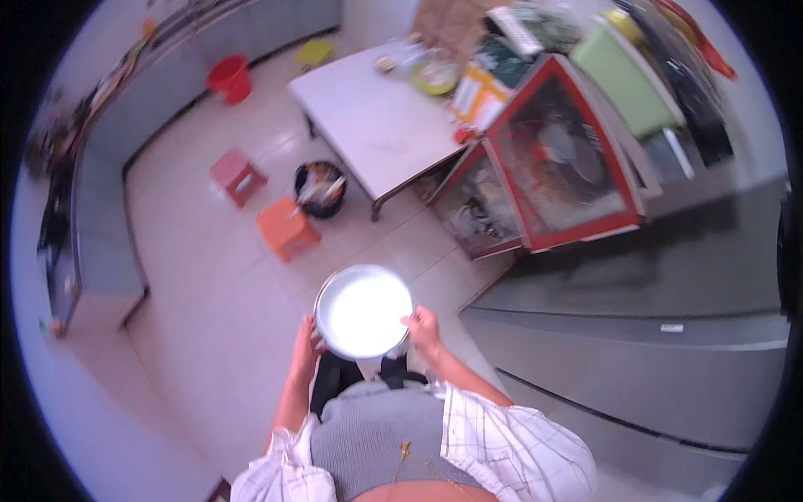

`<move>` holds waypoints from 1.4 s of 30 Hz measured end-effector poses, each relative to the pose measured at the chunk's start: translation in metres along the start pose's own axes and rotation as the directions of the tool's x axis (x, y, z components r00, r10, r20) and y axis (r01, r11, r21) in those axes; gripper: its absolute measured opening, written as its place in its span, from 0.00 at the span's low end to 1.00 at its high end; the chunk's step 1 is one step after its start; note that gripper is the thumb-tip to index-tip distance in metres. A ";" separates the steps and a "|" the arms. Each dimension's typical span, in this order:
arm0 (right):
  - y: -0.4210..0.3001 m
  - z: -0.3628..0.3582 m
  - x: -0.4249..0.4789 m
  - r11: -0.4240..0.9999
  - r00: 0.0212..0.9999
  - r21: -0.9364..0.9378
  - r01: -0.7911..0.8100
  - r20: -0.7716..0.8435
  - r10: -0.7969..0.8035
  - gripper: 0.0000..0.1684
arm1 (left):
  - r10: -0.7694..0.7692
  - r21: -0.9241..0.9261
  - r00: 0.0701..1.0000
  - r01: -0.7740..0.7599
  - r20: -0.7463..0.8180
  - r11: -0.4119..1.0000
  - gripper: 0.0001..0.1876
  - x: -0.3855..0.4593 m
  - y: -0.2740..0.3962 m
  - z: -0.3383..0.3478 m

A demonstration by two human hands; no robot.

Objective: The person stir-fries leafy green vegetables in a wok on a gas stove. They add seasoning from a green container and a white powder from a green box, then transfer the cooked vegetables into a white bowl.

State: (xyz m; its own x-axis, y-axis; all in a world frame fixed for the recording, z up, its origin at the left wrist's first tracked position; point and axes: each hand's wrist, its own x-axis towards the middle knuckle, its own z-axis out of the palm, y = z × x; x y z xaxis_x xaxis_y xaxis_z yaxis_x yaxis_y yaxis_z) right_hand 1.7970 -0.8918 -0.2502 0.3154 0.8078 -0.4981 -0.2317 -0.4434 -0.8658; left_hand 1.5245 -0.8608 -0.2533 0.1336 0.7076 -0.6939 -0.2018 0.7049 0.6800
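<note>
A round, pale basin or pot (364, 312) is held out in front of my body, above the tiled floor. Its inside is so bright that I cannot tell whether it is a white surface or a filling. My left hand (309, 342) grips its left side, with the fingers partly hidden below the rim. On the opposite side my right hand (421, 329) has its thumb at the rim and its other fingers against the outer wall.
Ahead stands a white table (376, 119). Left of it are an orange stool (285, 229), a red stool (235, 176), a black bin (321, 210) and a red bucket (231, 78). A red-framed glass cabinet (564, 150) and a grey refrigerator (615, 370) flank the right.
</note>
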 end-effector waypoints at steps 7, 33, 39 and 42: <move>-0.031 0.091 0.102 0.986 0.992 -0.137 0.098 -0.071 -0.109 0.08 | 0.070 0.005 0.976 -0.070 -0.204 0.998 0.37 -0.017 0.020 -0.145; -0.151 0.537 0.482 -0.200 0.974 -0.979 -0.023 0.023 -0.225 0.16 | -0.020 -0.207 0.702 -0.183 -0.712 0.961 0.30 0.111 0.306 -0.541; -0.127 0.678 0.515 -0.037 0.919 -0.945 0.324 0.324 -0.227 0.20 | 0.014 -0.208 0.698 -0.233 -0.716 0.950 0.26 0.189 0.376 -0.602; -0.095 0.791 0.505 0.467 0.930 -0.812 0.349 0.360 -0.069 0.14 | -0.018 -0.284 0.770 -0.213 -0.638 0.935 0.24 0.240 0.406 -0.624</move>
State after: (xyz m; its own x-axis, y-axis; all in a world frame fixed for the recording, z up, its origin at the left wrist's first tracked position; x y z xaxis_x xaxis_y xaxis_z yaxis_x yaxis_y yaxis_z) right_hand 1.2506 -0.1344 -0.3819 -0.0220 0.9218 -0.3870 0.7493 -0.2411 -0.6167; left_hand 0.8687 -0.4350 -0.2919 -0.5123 0.5006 -0.6978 -0.4927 0.4942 0.7163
